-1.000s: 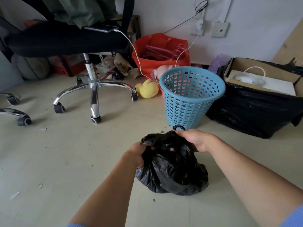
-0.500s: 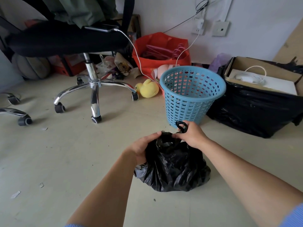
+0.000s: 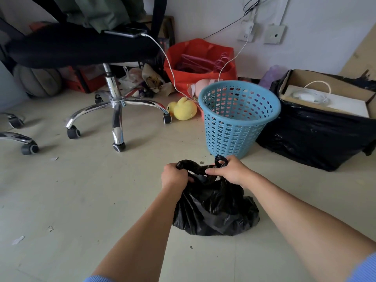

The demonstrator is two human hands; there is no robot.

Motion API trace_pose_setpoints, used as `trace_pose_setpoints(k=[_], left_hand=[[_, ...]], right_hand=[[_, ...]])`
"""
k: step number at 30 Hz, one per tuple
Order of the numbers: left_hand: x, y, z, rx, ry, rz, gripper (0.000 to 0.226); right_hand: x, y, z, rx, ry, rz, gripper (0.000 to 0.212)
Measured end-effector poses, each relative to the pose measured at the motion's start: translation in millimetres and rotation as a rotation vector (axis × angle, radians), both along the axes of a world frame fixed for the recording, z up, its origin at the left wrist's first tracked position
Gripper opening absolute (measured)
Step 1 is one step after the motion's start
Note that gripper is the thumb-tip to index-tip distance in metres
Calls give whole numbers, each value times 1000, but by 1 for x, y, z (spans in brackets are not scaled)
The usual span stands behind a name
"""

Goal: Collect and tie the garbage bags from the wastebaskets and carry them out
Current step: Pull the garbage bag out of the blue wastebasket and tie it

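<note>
The left hand (image 3: 175, 177) clenches one twisted ear (image 3: 185, 165) of the bag (image 3: 215, 214). The right hand (image 3: 231, 172) grips the other, whose end loops up past the knuckles. The bag sits on the floor (image 3: 81, 200) just in front of the basket (image 3: 238, 119). The knot looks not yet closed. To tie it well, cross the ears low over the bag's mouth and pull evenly sideways, gently enough to spare the thin film. A duck (image 3: 184, 108) lies just left of the basket, with a chair (image 3: 116, 102) further left.
</note>
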State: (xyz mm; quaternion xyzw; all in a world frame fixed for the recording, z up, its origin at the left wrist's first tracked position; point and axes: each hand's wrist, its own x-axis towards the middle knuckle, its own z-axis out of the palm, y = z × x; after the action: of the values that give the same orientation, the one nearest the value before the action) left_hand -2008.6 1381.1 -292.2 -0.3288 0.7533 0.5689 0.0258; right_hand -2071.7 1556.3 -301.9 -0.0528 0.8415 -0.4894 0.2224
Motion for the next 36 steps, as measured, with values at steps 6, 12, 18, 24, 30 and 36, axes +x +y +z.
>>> trace_pose_setpoints(k=[6, 12, 18, 24, 30, 36], left_hand=[[-8, -13, 14, 672, 116, 109, 19], [-19, -19, 15, 974, 236, 412, 12], [-8, -18, 27, 360, 236, 408, 2], [5, -2, 22, -460, -18, -392, 44], [5, -18, 17, -55, -13, -394, 57], [18, -60, -5, 141, 47, -93, 48]], right_hand=[[0, 7, 7, -162, -38, -173, 27], [-1, 3, 9, -114, -70, -366, 54], [-5, 14, 34, -617, -250, -854, 47], [-10, 29, 42, -931, -394, -1093, 42], [-19, 55, 44, -900, -366, -1166, 40], [-18, 83, 24, -830, -412, -1295, 34]])
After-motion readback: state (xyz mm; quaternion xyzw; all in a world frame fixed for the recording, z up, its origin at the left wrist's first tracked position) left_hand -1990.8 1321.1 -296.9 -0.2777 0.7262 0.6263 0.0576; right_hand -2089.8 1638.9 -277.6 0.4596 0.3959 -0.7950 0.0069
